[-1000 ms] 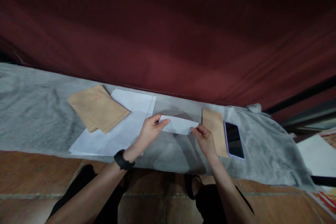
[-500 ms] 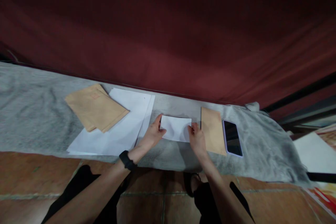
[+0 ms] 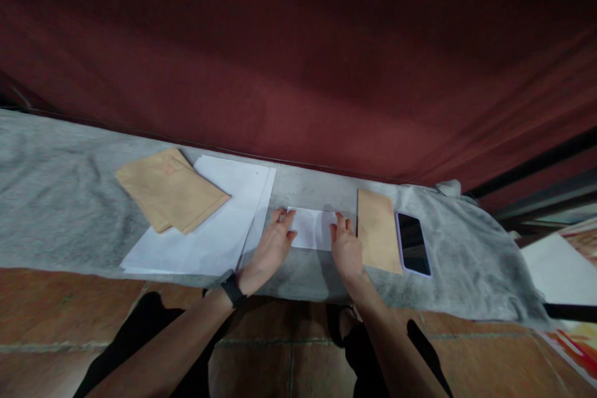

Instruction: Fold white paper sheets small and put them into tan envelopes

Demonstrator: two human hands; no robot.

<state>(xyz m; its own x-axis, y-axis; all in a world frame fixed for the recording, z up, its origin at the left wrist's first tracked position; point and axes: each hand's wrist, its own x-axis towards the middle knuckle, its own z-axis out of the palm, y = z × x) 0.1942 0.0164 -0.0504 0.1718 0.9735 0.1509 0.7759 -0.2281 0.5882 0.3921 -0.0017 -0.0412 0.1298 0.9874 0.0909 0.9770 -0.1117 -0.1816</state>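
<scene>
A small folded sheet of white paper [image 3: 312,229] lies on the grey cloth between my hands. At its left end, my left hand [image 3: 276,237] has its fingers at the upper corner and its thumb near the edge, holding the paper. On the opposite end, my right hand [image 3: 346,244] holds it likewise, fingers at the far corner and thumb over the edge. Just right of that hand is a brown envelope [image 3: 379,233]. Larger white sheets [image 3: 205,249] lie left of my left hand, partly under more brown envelopes [image 3: 175,193].
A phone with a purple edge [image 3: 413,244] lies beside the single envelope. Grey cloth [image 3: 471,255] covers the narrow surface. Dark red fabric [image 3: 298,74] rises behind it. A white item [image 3: 559,270] is at the far right, above the tiled floor [image 3: 261,367].
The folded paper has gone from slightly raised to flatter on the cloth. My fingers have moved onto its far corners, and my left wrist has shifted a little right.
</scene>
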